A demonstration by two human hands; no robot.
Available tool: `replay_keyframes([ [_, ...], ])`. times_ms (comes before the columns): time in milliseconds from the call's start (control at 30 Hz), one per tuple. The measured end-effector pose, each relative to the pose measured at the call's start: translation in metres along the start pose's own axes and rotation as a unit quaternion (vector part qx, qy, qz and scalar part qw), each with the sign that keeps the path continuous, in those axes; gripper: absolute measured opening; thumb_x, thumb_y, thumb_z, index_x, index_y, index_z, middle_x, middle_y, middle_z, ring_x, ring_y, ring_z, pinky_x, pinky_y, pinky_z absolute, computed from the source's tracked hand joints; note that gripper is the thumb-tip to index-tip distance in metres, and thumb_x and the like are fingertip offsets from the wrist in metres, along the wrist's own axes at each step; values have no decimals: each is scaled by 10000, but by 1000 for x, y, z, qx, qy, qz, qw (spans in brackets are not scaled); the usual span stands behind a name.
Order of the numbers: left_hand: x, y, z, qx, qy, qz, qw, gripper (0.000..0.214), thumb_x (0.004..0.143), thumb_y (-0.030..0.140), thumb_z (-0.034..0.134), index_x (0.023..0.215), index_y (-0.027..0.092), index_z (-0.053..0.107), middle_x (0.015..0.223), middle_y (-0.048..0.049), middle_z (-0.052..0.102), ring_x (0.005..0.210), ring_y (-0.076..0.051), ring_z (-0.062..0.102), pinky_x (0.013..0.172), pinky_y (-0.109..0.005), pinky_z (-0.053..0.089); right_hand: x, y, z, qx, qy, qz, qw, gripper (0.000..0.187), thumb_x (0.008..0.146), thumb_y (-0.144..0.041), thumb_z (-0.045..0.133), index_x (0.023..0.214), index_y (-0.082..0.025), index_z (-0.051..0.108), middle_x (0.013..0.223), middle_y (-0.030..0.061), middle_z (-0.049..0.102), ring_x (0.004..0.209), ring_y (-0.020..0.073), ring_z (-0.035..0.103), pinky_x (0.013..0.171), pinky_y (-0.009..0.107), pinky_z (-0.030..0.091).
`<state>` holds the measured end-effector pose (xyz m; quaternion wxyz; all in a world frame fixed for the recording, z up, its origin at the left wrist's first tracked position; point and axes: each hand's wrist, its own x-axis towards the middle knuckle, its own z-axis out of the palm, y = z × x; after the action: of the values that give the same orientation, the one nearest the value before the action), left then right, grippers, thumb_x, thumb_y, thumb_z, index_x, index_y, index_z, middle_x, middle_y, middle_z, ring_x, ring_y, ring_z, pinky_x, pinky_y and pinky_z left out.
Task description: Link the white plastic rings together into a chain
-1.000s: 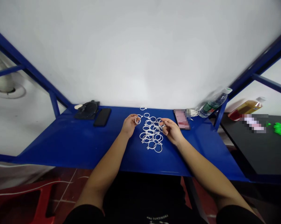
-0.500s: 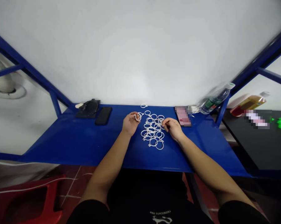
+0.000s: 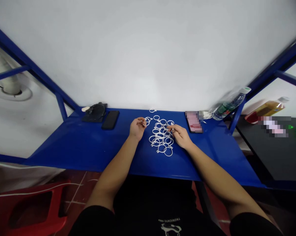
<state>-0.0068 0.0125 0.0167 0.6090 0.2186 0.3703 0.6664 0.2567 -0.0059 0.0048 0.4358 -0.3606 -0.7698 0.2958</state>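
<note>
My left hand (image 3: 137, 128) is closed in a pinch on a white plastic curtain ring (image 3: 146, 124), held just left of the pile. Another ring lies close behind its fingertips. Several more white curtain rings (image 3: 162, 149), each with a small eyelet, overlap in a loose pile on the blue tabletop (image 3: 84, 147). Over the pile's right side, my right hand (image 3: 180, 135) has its thumb and fingers together around a white piece, which looks like a ring seen edge-on. The fingers hide part of it. Two rings lie apart towards the wall, one of them a single ring (image 3: 152, 110).
A black phone (image 3: 110, 119) and a dark flat item (image 3: 95, 112) lie at the back left. At the back right are a pink-screened phone (image 3: 194, 122), a white cable (image 3: 207, 114) and a leaning clear bottle (image 3: 230, 105). Blue metal posts flank the table.
My right hand has shifted slightly left over the pile, its fingers straighter, with a white piece now showing at them. My left hand still pinches its ring. The camera view has shifted a little.
</note>
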Motion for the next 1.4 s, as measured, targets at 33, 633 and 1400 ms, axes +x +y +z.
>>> replay_keyframes([
  [33,0,-1,0,9,0,7,1000,36,680,217,563,682,188,584,604,-17,510,589,-136,498,545,-246,395,0,0,0,-3,-1,-3,1000,345,954,-204,472,1141,-249,758,957,44,739,821,195,666,775,346,520],
  [633,2,-16,0,115,-23,42,992,169,616,175,540,744,175,650,730,-44,686,612,-131,545,549,-239,375,0,9,-2,36,41,27,998,389,908,-178,457,1089,-261,791,915,31,704,643,155,600,677,326,523],
  [1400,-22,-49,2,408,-154,208,875,329,816,196,778,1137,270,785,1117,-92,794,1027,-266,753,886,-384,590,-4,12,0,-4,54,65,996,576,878,-114,529,1423,-298,567,1216,46,776,642,164,669,672,333,558],
])
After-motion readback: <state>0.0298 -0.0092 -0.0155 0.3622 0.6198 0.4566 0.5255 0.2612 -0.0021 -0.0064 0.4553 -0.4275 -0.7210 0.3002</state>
